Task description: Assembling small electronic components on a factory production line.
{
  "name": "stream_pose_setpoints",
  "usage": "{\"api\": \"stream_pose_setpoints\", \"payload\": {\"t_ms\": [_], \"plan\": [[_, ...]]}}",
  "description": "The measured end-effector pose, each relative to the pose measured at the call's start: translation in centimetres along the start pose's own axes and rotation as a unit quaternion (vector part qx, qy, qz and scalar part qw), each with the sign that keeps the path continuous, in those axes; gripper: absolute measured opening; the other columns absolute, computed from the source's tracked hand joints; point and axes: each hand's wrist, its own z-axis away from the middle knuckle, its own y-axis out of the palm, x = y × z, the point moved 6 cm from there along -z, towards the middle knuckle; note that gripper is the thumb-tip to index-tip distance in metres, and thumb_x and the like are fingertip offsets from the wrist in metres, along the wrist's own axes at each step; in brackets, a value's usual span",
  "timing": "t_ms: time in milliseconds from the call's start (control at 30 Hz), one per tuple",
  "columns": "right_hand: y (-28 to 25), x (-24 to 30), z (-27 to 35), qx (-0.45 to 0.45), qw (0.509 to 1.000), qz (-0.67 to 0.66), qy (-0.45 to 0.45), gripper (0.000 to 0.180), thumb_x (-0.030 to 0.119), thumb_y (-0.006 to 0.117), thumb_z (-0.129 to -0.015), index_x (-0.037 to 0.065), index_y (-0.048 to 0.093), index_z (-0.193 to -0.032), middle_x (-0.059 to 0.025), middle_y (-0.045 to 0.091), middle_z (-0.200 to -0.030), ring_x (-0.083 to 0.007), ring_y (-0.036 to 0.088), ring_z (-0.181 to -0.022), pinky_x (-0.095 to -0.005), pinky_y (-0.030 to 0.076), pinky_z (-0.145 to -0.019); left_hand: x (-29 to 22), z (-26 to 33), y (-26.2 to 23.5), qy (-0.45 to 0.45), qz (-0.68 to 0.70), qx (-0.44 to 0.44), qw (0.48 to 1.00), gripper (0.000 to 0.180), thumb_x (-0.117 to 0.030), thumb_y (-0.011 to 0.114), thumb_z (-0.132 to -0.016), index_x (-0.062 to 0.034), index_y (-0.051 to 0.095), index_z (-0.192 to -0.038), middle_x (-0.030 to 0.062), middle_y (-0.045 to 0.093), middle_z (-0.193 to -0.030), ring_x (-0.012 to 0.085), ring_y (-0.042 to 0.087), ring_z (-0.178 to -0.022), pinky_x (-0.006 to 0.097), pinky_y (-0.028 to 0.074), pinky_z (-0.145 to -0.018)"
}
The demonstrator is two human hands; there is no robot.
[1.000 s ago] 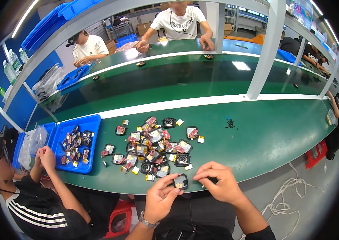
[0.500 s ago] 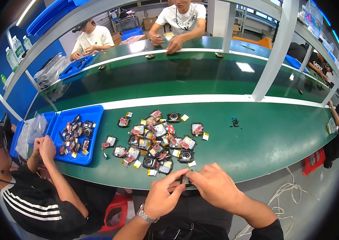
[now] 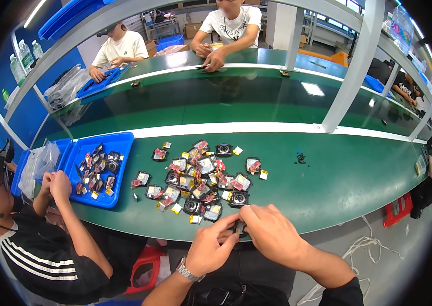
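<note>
Two bare hands meet at the bench's near edge. Left hand (image 3: 211, 251): thumb and fingers closed on a small black casing (image 3: 239, 229), held between both hands. Right hand (image 3: 272, 230): fingers bent over the casing; cannot tell whether the tips pinch anything. Green bench (image 3: 308, 204): heap of similar casings (image 3: 200, 178) with red boards, just beyond; black bits (image 3: 300, 159) right; blue tray (image 3: 126, 159) left. White cable (image 3: 376, 247) loops on grey floor (image 3: 338, 239).
</note>
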Motion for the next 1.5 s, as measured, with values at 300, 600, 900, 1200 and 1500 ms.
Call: {"api": "stream_pose_setpoints", "payload": {"t_ms": [300,600,900,1200,1500], "plan": [[0.5,-0.6,-1.3,0.032,0.997,0.008,0.066,0.036,-0.002,0.070,-0.071,0.002,0.050,-0.101,-0.0152,0.058,-0.093,-0.0369,0.065,-0.081,-0.0450,0.047,-0.071,1.5,-0.6,-0.5,-0.003,0.077,0.004,0.997,0.049,0.009,0.063,-0.093,0.0070,0.052,-0.141,0.0235,0.062,-0.131,0.0231,0.071,-0.107,0.034,0.061,-0.092],[2.2,-3.2,-2.8,0.082,0.991,-0.056,0.085,0.038,0.005,0.074,-0.075,-0.002,0.051,-0.104,-0.0188,0.063,-0.101,-0.0402,0.067,-0.089,-0.0477,0.052,-0.078,2.7,-1.1,-0.5,-0.013,0.143,0.010,0.990,0.049,0.010,0.059,-0.095,0.0089,0.048,-0.143,0.0271,0.056,-0.139,0.0241,0.069,-0.112,0.035,0.061,-0.095],[0.5,-6.7,3.8,-0.091,0.959,-0.188,0.193,0.038,0.018,0.077,-0.087,0.001,0.062,-0.117,-0.0137,0.065,-0.105,-0.0273,0.064,-0.091,-0.0395,0.052,-0.084,2.4,-1.4,-0.9,-0.018,0.165,-0.001,0.986,0.050,0.011,0.060,-0.094,0.0089,0.046,-0.142,0.0245,0.058,-0.134,0.0250,0.071,-0.109,0.033,0.061,-0.093],[2.7,-5.4,3.4,-0.133,0.925,-0.270,0.232,0.030,0.013,0.075,-0.088,0.000,0.066,-0.115,-0.0126,0.069,-0.101,-0.0266,0.066,-0.086,-0.0382,0.053,-0.082,2.4,-1.0,-1.2,0.004,0.170,-0.026,0.985,0.044,0.012,0.062,-0.092,0.0077,0.048,-0.134,0.0209,0.058,-0.130,0.0262,0.070,-0.109,0.035,0.062,-0.094],[1.8,-3.4,2.8,-0.156,0.951,-0.256,0.069,0.014,0.010,0.081,-0.081,0.009,0.075,-0.094,-0.0045,0.068,-0.097,-0.0240,0.063,-0.089,-0.0344,0.051,-0.080,2.3,-0.7,-1.1,0.054,0.180,-0.017,0.982,0.037,0.007,0.058,-0.098,0.0068,0.049,-0.134,0.0204,0.058,-0.136,0.0248,0.068,-0.114,0.036,0.061,-0.096]]}}
